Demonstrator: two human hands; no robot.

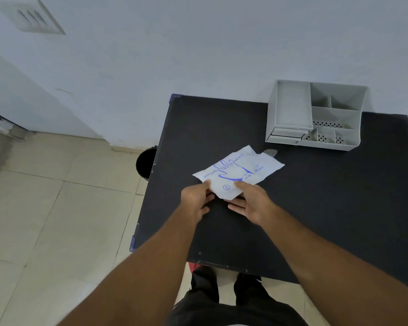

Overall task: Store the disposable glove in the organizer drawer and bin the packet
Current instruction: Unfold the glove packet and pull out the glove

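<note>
White paper printed in blue, the packet (239, 171) lay on the black worktop (316, 208), slightly skewed, its near corner raised between our two hands. We could read a glove outline and a circled letter on its face. A small grey-translucent scrap (270, 152) showed at its far edge, touching it; we judged it to be either a bit of the disposable glove or a torn tab, and could not tell which. The glove itself we could not see, so we took it to be inside the packet.

Our left hand (196, 200) pinched the packet's near-left edge, thumb on top and fingers curled beneath. Our right hand (250, 201) pinched the near-right edge the same way, thumb on the printed face, the other fingers stretched flat under the paper. We judged that this two-sided hold at one corner was meant to pull the paper apart and open it, so the job was at its very start.

Beyond the packet, well apart from it at the far right of the worktop against the wall, stood the grey organizer (316, 116), its low drawers (286, 135) facing us and looking pushed in, its compartments showing nothing inside. Down on the tiled floor, just beside the worktop's left edge, stood a dark bin (146, 164), close to our left hand for the packet later.
</note>
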